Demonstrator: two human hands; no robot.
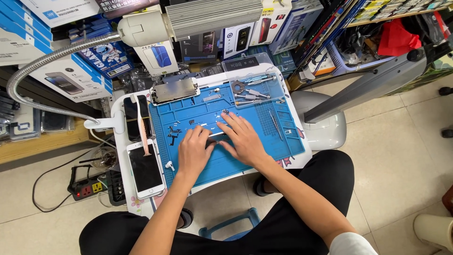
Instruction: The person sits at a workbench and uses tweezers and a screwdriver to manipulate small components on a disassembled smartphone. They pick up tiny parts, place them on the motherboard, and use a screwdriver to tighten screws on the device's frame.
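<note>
Centrally on the blue work mat [264, 156], a small slim silvery part [218, 134] is pinned between the left hand [194, 152] and right hand [243, 138], fingers curled lightly against it, seemingly so it is steadied. Loose screws and tools are kept in the mat's upper trays, clear of the hands.

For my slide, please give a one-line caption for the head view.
Both hands, left hand and right hand, rest on a small silver part over a blue repair mat, phones alongside.
</note>
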